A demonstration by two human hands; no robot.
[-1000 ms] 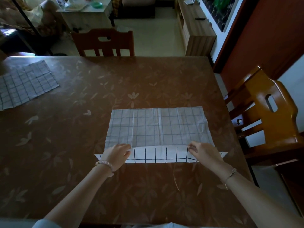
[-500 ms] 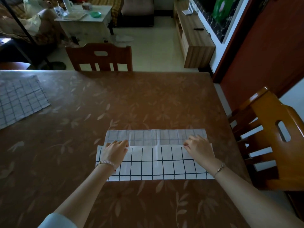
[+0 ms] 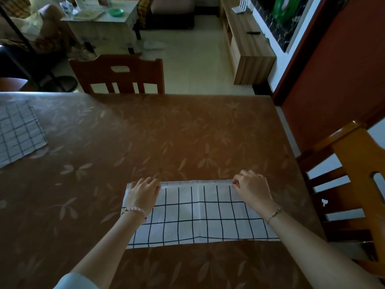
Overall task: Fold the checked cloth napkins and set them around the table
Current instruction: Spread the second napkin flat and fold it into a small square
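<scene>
A white checked napkin (image 3: 198,215) lies folded in half on the brown table (image 3: 187,132), near the front edge. Its upper layer reaches almost to the far edge, where a thin strip of the lower layer shows. My left hand (image 3: 143,193) holds the far left corner of the upper layer. At the far right corner, my right hand (image 3: 253,189) pinches the cloth between thumb and fingers. A second checked napkin (image 3: 18,134) lies flat at the table's left edge, partly out of view.
A dark wooden chair (image 3: 118,74) stands at the table's far side. A lighter wooden chair (image 3: 354,184) stands at the right side. Behind are a low wooden cabinet (image 3: 250,49) and a small white side table (image 3: 104,24) with clutter.
Both hands have carried the napkin's near edge away from me and over the cloth, up to the far edge. The napkin now lies folded in half.
</scene>
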